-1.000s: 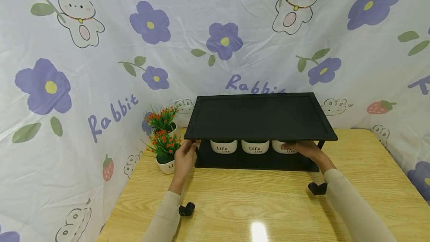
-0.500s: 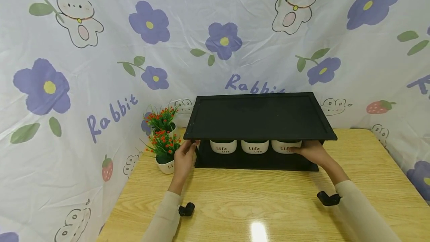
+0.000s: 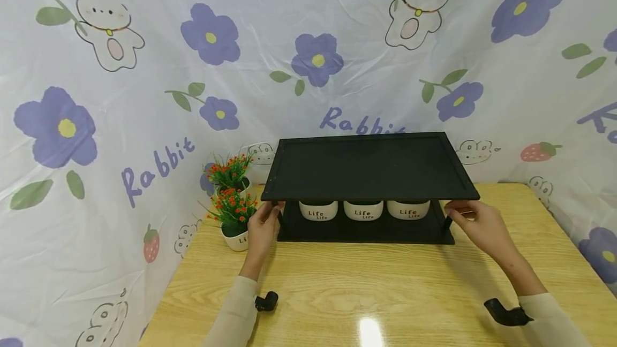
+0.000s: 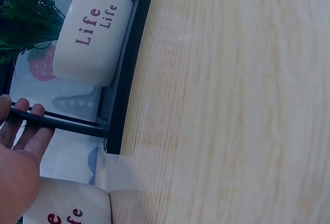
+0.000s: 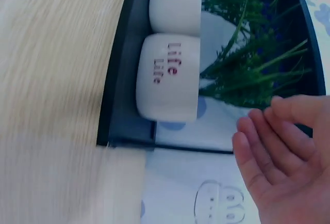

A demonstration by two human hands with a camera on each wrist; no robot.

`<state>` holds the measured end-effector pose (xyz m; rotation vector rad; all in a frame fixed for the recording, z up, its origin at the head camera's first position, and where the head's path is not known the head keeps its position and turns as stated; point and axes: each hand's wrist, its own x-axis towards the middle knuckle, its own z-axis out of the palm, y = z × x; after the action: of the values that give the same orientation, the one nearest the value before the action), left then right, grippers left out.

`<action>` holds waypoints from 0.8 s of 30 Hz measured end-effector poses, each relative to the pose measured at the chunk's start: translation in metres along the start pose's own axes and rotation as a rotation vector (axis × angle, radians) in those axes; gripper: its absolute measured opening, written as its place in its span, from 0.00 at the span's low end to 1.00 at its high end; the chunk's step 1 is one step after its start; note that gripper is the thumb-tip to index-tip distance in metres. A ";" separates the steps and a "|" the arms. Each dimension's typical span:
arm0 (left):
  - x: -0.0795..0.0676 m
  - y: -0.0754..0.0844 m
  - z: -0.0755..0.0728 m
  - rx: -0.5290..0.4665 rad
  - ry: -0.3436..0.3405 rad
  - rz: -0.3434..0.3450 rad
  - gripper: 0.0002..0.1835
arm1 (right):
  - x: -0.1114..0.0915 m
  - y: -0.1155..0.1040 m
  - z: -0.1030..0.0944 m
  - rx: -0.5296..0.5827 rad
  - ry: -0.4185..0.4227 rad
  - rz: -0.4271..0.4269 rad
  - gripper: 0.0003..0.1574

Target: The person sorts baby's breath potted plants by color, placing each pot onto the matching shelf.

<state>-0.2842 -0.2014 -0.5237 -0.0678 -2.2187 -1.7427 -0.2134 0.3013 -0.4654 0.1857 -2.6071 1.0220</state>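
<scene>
A black two-tier shelf stands at the back of the table, with three white "Life" pots in a row on its lower board. Green plants rise from these pots below the top board. My left hand grips the shelf's left front post, fingers behind it and thumb in front. My right hand is at the right end, beside the right front post. Its fingers are loosely bent with nothing between them, near the plant of the rightmost pot.
Two white pots with red-flowered plants, a rear one and a front one, stand left of the shelf, close to my left hand. A rabbit-print cloth hangs right behind the wooden table.
My right hand has come out from under the top board, away from the rightmost pot, and moved right beside the shelf's end. My left hand stays on the left post.
</scene>
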 end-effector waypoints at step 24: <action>0.000 0.001 -0.001 -0.016 -0.014 0.007 0.15 | 0.010 0.044 -0.001 0.237 0.036 0.106 0.24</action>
<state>-0.2842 -0.2027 -0.5227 -0.0915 -2.2123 -1.7617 -0.2331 0.3344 -0.4892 0.0850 -2.4806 1.3585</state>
